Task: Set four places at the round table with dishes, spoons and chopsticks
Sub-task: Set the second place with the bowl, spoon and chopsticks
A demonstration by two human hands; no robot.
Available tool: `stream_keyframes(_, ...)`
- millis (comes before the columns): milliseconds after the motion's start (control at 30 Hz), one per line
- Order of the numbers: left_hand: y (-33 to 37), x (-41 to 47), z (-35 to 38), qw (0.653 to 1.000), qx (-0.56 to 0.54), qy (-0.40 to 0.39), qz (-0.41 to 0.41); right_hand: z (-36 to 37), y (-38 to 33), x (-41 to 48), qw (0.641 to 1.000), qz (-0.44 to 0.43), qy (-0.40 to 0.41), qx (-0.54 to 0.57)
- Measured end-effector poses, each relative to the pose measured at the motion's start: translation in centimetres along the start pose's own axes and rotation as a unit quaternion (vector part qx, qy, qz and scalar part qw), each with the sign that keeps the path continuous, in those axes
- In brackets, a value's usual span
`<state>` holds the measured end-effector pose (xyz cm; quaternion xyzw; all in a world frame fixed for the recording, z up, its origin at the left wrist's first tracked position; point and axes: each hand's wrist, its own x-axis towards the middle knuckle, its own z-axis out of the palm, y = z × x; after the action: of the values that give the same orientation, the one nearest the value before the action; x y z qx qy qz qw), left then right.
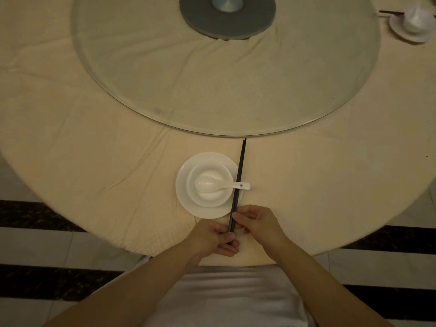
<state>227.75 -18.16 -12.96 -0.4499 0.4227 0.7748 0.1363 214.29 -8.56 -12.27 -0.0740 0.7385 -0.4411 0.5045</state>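
A white plate sits near the table's front edge with a white bowl on it. A white spoon lies in the bowl, its handle pointing right. A pair of black chopsticks runs along the plate's right rim, crossing over the spoon handle, tips toward the glass turntable. My left hand grips their near end. My right hand pinches them just above, from the right.
A round table with a beige cloth carries a large glass turntable with a grey base at its centre. Another set place, a white plate and bowl with chopsticks, lies far right. Striped floor shows below the table edge.
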Motion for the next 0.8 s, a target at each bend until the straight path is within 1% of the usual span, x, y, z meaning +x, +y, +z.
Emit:
stream_keyframes(200,-0.66,0.13,-0.29,1.0,-0.014,0.011,-0.001,0.51,-0.13,0.37,1.0,0.014,0.024,-0.008)
stream_keyframes(500,-0.89,0.26,-0.27,1.0,-0.006,-0.005,-0.005,0.47,-0.21,0.09,1.0,0.019,0.02,0.006)
stream_keyframes(800,-0.83,0.2,-0.75,1.0,-0.002,-0.003,-0.01,0.61,-0.22,0.2,1.0,0.016,0.016,-0.001)
